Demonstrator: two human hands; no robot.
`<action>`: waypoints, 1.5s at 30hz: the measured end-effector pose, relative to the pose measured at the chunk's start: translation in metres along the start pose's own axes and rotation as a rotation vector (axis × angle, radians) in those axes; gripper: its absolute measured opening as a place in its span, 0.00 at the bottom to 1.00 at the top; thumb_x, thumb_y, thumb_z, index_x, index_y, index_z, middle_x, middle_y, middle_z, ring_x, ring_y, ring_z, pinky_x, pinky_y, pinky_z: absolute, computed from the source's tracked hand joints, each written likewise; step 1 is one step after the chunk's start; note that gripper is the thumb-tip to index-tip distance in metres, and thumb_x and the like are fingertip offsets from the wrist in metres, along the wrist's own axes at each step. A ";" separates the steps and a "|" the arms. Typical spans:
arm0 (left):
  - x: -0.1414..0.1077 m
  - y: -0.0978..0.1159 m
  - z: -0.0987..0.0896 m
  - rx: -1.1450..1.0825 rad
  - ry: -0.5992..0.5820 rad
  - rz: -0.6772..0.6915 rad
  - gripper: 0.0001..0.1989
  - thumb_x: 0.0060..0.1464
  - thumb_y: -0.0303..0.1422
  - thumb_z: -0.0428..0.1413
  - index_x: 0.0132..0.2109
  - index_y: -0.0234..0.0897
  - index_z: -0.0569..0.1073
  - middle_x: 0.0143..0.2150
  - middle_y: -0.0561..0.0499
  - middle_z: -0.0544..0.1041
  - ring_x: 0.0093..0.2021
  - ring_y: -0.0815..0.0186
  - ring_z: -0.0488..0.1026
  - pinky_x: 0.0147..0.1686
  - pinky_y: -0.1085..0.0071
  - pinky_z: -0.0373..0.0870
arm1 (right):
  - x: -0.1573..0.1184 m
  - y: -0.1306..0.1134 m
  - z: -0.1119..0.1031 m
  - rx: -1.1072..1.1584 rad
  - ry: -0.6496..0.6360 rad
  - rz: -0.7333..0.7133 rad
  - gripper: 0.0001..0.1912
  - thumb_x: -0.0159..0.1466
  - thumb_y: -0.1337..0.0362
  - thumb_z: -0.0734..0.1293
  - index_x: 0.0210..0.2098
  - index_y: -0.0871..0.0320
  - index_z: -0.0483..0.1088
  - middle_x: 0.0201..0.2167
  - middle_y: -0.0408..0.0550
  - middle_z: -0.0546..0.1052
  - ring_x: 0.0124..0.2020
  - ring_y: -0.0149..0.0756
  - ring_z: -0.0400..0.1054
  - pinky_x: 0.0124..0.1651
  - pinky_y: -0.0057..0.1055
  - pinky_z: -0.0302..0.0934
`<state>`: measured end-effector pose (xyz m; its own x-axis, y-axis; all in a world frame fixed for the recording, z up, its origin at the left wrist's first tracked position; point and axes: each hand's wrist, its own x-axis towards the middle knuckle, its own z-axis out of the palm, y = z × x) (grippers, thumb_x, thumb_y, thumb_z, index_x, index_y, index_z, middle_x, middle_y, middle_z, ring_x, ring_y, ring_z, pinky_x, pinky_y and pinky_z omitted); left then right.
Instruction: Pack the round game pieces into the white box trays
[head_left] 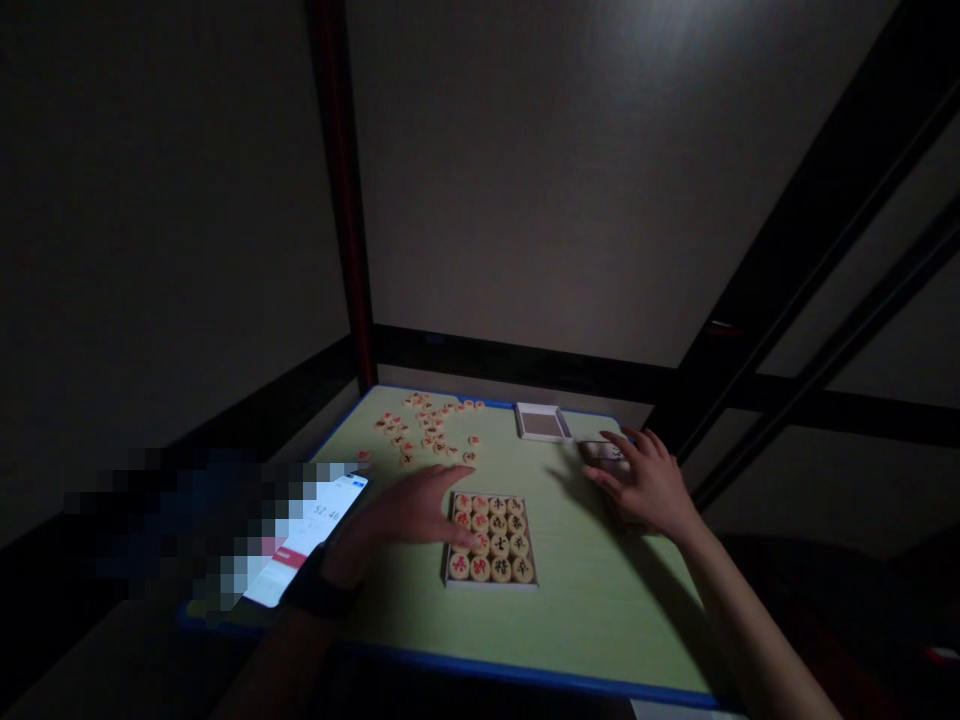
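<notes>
A shallow white box [492, 587] lies near the middle of the table, filled with rows of round Chinese chess pieces [500, 546], red characters on its left side and black on its right. My left hand [420, 508] reaches over the box's left edge. Its thumb extends onto or just above the red pieces, and its fingers stretch out apart from the thumb. To the right, my right hand [645, 482] is spread over a dark box [598, 452], thumb and fingers apart. The hand hides most of that box, and whether it touches it is unclear.
Many loose chess pieces [427, 425] are scattered at the back left. An open white tray [543, 436] stands near the back edge. A lit phone [315, 535] lies at the left beside my wrist. The green table [585, 620] has a blue rim, with walls close behind.
</notes>
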<state>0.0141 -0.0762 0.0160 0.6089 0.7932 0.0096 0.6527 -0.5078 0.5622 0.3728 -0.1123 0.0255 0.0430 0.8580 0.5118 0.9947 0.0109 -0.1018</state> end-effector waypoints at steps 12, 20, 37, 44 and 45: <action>-0.016 0.005 0.020 -0.050 -0.159 0.067 0.63 0.33 0.44 0.69 0.72 0.39 0.44 0.72 0.40 0.50 0.69 0.46 0.53 0.67 0.56 0.53 | -0.041 0.007 0.005 -0.058 -0.229 0.227 0.35 0.62 0.46 0.64 0.64 0.52 0.60 0.69 0.59 0.54 0.65 0.62 0.53 0.53 0.60 0.62; 0.014 0.018 0.042 -0.067 -0.060 0.124 0.65 0.30 0.48 0.70 0.72 0.35 0.47 0.70 0.37 0.55 0.69 0.44 0.52 0.66 0.56 0.54 | -0.043 -0.050 -0.011 0.184 -0.141 -0.020 0.31 0.64 0.50 0.61 0.63 0.57 0.64 0.66 0.57 0.62 0.66 0.53 0.53 0.64 0.51 0.53; 0.038 -0.006 0.040 -0.493 0.171 -0.078 0.21 0.60 0.44 0.44 0.41 0.34 0.75 0.37 0.47 0.77 0.34 0.65 0.70 0.36 0.71 0.68 | -0.010 -0.180 -0.036 -0.018 -0.675 -0.087 0.26 0.67 0.46 0.54 0.54 0.51 0.71 0.52 0.62 0.75 0.55 0.63 0.66 0.47 0.58 0.61; 0.038 -0.001 0.042 -0.275 0.168 0.013 0.17 0.60 0.38 0.46 0.36 0.35 0.77 0.36 0.49 0.78 0.37 0.64 0.72 0.40 0.71 0.69 | -0.035 -0.167 -0.035 0.020 -0.602 -0.147 0.23 0.66 0.50 0.59 0.57 0.50 0.68 0.54 0.63 0.72 0.56 0.64 0.63 0.46 0.55 0.63; 0.037 0.000 0.042 -0.247 0.177 0.030 0.16 0.60 0.37 0.47 0.37 0.35 0.77 0.37 0.48 0.78 0.39 0.64 0.73 0.42 0.70 0.69 | -0.037 -0.163 -0.036 0.029 -0.603 -0.152 0.22 0.66 0.50 0.60 0.56 0.50 0.69 0.53 0.62 0.73 0.55 0.62 0.65 0.45 0.52 0.63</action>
<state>0.0561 -0.0608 -0.0181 0.5241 0.8363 0.1609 0.4932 -0.4521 0.7432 0.2128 -0.1642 0.0538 -0.1671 0.9848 -0.0482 0.9823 0.1621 -0.0935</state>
